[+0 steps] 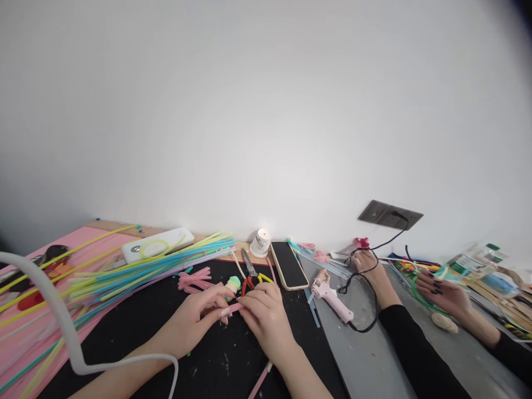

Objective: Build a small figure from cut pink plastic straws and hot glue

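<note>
Both of my hands meet over a black mat [208, 354]. Thumb and fingers of my left hand [197, 316] pinch a short pink pipe cleaner [235, 307]. My right hand [266, 316] grips the same pink piece from the other side. Just beyond the fingertips lies a small green and cream fuzzy piece [233, 284]. A pair of pliers [249, 263] with red and yellow handles rests behind my right hand, its handles partly hidden. Short pink pipe cleaner pieces [194, 280] lie in a pile beyond my left hand.
A bundle of coloured pipe cleaners [158, 271] covers the left side, near a white power bank [135, 250]. A paper cup [261, 244] and a phone [290, 266] stand at the back. A pink glue gun [332, 296] lies right, beside a co-worker's hands [368, 266]. A white cable [54, 299] crosses the left foreground.
</note>
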`<state>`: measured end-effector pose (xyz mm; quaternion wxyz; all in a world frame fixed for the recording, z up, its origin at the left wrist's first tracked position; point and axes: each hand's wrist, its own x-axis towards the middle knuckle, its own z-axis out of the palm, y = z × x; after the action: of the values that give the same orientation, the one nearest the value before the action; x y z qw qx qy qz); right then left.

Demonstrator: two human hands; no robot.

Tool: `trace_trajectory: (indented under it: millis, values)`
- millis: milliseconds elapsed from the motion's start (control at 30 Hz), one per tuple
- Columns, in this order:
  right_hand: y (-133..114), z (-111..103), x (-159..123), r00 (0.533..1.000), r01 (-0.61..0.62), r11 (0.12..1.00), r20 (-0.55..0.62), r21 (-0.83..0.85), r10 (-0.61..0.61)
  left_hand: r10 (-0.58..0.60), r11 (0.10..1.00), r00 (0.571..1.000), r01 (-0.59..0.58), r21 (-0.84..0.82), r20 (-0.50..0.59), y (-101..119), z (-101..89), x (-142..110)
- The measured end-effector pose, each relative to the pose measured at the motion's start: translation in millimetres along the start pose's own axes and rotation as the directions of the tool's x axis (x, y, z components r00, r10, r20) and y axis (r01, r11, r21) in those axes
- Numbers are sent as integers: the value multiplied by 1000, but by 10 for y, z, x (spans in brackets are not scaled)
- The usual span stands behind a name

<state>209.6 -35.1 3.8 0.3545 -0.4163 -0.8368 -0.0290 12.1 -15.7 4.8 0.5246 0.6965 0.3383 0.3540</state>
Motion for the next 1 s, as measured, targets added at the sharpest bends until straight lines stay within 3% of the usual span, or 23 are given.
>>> trace_trajectory:
  millis: [667, 833, 1000]
  values:
    - [13, 23, -10, 997, -44, 998, 66, 53, 40, -4, 1000, 1000, 4, -8, -13, -5, 8, 4]
    - [-5, 14, -10, 997, -37, 998, 65, 44, 35, 57, 986, 998, -59, 156, 21, 84, 8, -18]
    - [-42, 5, 9, 997, -23, 999, 73, 42, 20, 111, 914, 994, -109, 391, 18, 141, -2, -37]
